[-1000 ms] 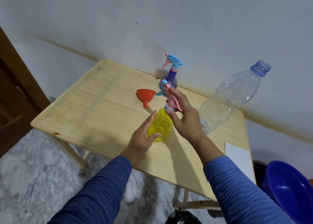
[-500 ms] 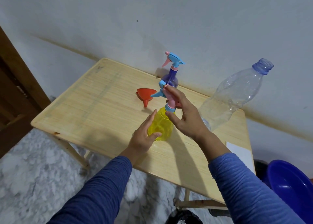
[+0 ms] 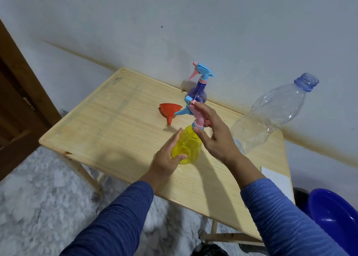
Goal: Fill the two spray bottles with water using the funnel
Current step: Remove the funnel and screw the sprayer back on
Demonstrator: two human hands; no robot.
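A light wooden table (image 3: 120, 124) with slim legs stands against a pale grey wall (image 3: 193, 23) that carries a brownish stain line along its lower part. A white sheet of paper (image 3: 276, 180) lies flat at the table's right edge. Below that corner sits a dark blue basin (image 3: 333, 215). The floor (image 3: 38, 197) is mottled grey-white marble, and a brown wooden door (image 3: 17, 93) fills the left side.

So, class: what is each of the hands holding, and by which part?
Both hold the yellow spray bottle. The left hand grips its yellow body; the right hand holds its spray head, thumb at the collar, fingers over the top.
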